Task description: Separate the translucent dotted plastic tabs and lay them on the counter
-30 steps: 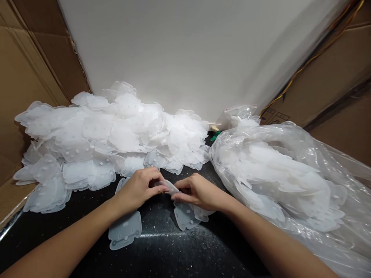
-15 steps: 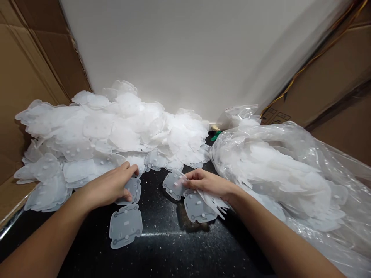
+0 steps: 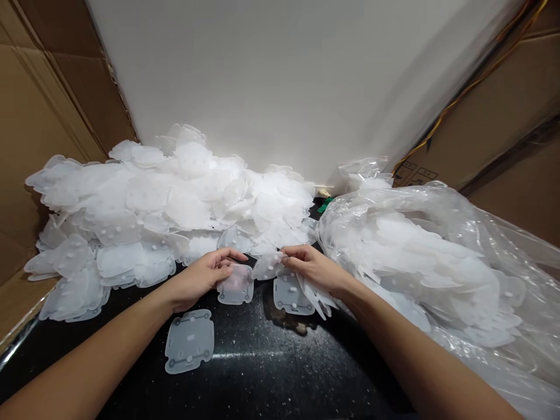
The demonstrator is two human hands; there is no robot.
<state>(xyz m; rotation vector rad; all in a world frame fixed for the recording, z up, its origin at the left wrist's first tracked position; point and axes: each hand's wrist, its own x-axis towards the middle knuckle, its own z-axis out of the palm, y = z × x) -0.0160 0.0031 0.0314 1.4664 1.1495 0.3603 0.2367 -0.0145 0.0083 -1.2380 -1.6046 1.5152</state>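
My left hand (image 3: 196, 280) pinches the edge of a thin translucent plastic sheet (image 3: 238, 290), roughly square with notched corners and small raised pads. My right hand (image 3: 315, 269) is closed on several more such sheets, fanned out beneath the fingers. One sheet (image 3: 292, 296) of that bunch faces me, and another (image 3: 266, 266) sticks out left, tilted, from the right fingertips towards my left hand. A single loose sheet (image 3: 189, 341) lies flat on the black speckled countertop (image 3: 245, 373), nearer to me.
A broad heap of the same sheets (image 3: 175, 192) lies against the white wall (image 3: 284, 76). On the right, a clear plastic bag (image 3: 441, 204) holds many more. Cardboard boxes (image 3: 48, 76) flank both sides. A small green item (image 3: 325, 204) sits between heap and bag.
My left hand has moved right, towards my right hand, bringing a sheet along off the counter's left part. The right hand's bunch has risen slightly, and its leftmost sheet now tilts more.
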